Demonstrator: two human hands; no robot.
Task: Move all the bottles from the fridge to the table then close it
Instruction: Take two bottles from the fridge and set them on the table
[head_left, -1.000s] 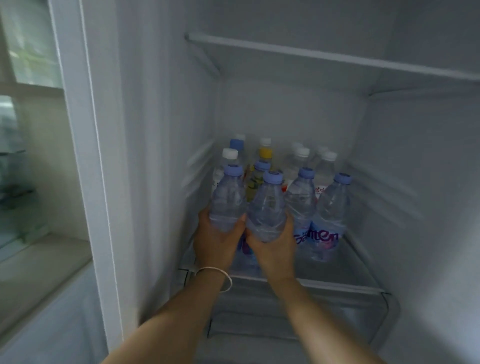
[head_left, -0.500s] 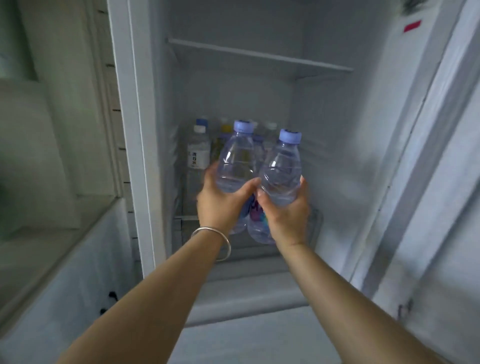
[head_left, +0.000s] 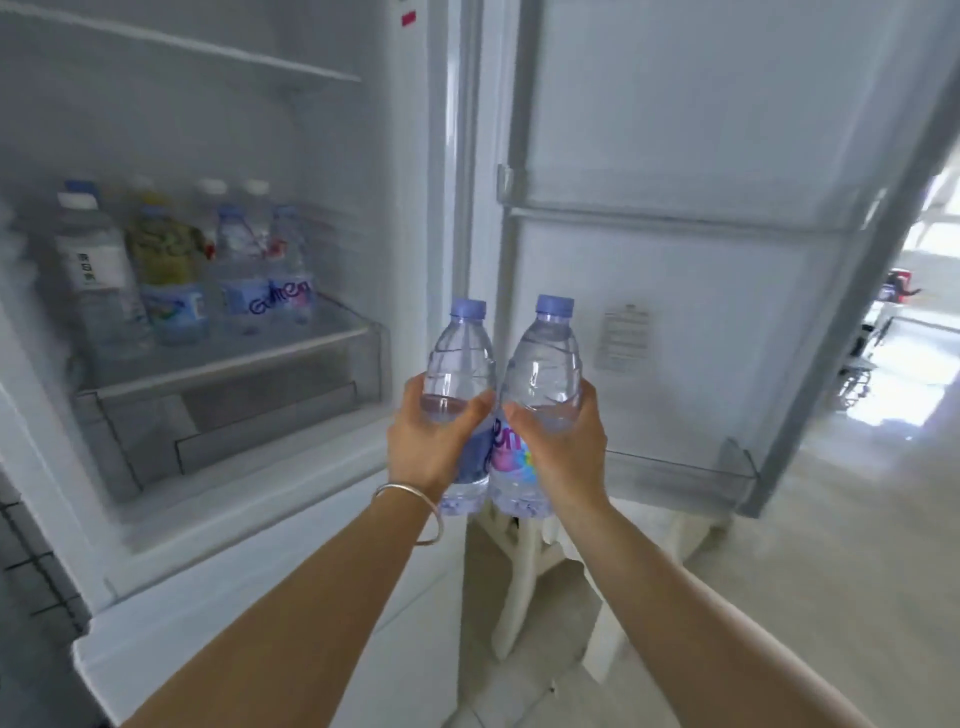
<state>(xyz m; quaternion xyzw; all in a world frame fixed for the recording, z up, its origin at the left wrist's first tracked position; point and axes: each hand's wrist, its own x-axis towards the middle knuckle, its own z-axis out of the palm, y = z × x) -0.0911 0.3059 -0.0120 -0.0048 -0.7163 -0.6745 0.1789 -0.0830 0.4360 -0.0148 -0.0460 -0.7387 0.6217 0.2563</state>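
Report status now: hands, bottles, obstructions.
Left hand grips one bottle, right hand the other bottle, both outside the fridge. More bottles on shelf. Fridge door open. White stool below.

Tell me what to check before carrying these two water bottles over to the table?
1. Left hand grips the left clear plastic bottle with a lilac cap: ok.
2. Right hand grips the right clear plastic bottle with a lilac cap: ok.
3. Both caps on: ok.
4. Both bottles out of the white fridge: ok.
5. Table in sight: cannot tell; only a white plastic stool shows below.
6. Fridge emptied: not ok, bottles remain on the glass shelf.
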